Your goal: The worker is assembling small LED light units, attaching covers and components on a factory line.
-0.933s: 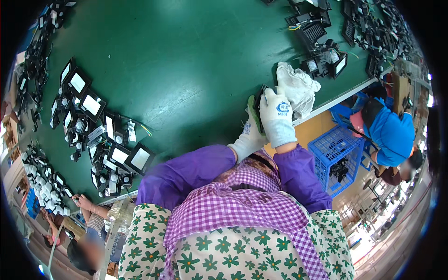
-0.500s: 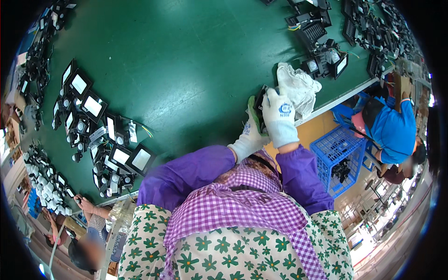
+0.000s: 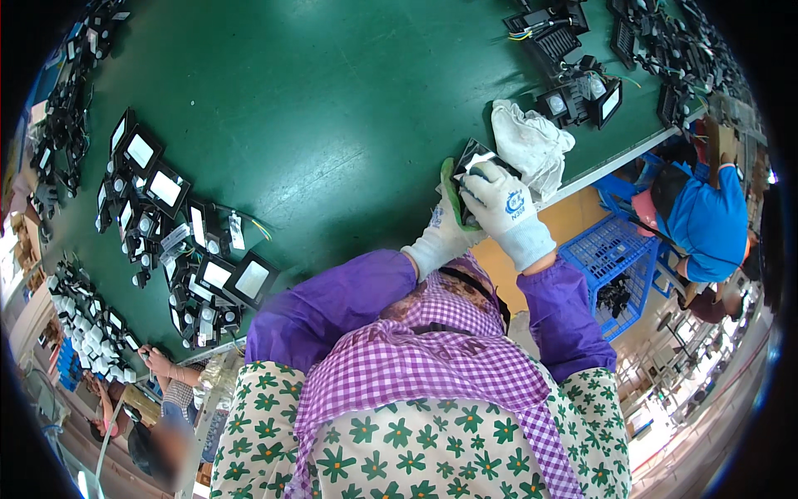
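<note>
A small black LED floodlight [image 3: 473, 155] is tilted up near the front edge of the table. My left hand [image 3: 445, 223], in a white glove with a green palm, grips it from the left side. Curled over its face are the fingers of my right hand [image 3: 502, 202], also gloved in white; their tips press against the lamp and cover much of it. Whether anything small lies under those fingertips is hidden. A crumpled white cloth [image 3: 532, 145] rests on the table just right of the floodlight.
Many floodlights with sensor heads and loose wires cluster on the green table [image 3: 332, 108] at left [image 3: 165, 190] and far right [image 3: 573, 91]. Below the right edge stands a blue plastic crate [image 3: 611, 258]. A person in blue [image 3: 706, 220] sits beyond it; another works at lower left.
My right hand has shifted slightly right and down, and its fingers are more curled. More of the floodlight's face now shows. The view has moved slightly.
</note>
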Available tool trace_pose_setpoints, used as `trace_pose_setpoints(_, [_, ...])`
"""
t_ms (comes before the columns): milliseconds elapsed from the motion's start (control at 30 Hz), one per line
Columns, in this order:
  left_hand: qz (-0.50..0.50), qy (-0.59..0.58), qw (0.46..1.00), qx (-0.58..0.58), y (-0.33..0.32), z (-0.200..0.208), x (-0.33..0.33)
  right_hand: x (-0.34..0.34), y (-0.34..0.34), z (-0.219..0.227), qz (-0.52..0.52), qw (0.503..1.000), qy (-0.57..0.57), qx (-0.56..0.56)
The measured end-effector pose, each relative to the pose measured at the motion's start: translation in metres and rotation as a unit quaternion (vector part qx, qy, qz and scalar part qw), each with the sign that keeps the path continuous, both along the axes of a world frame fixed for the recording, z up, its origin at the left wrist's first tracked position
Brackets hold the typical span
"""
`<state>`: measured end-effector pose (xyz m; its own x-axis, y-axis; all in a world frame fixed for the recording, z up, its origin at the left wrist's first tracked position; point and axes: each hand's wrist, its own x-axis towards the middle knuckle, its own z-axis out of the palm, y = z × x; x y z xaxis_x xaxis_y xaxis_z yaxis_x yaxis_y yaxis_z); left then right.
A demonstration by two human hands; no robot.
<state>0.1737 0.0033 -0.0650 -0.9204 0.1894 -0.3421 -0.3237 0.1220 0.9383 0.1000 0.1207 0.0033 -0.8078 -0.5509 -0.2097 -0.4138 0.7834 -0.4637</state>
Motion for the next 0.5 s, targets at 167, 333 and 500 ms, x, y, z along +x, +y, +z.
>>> trace_pose_setpoints(167, [0.008,-0.017,0.998,0.055,0.003,-0.006,0.000,-0.010,0.001,-0.003,-0.012,0.999,-0.005,-0.034])
trace_pose_setpoints(333, [-0.056,-0.030,0.998,0.001,-0.011,0.013,-0.008,-0.004,-0.002,0.000,0.016,0.999,-0.031,0.033])
trace_pose_setpoints(500, [-0.078,-0.075,0.991,0.082,-0.039,0.005,-0.021,0.003,0.007,-0.011,-0.033,0.998,0.026,-0.052])
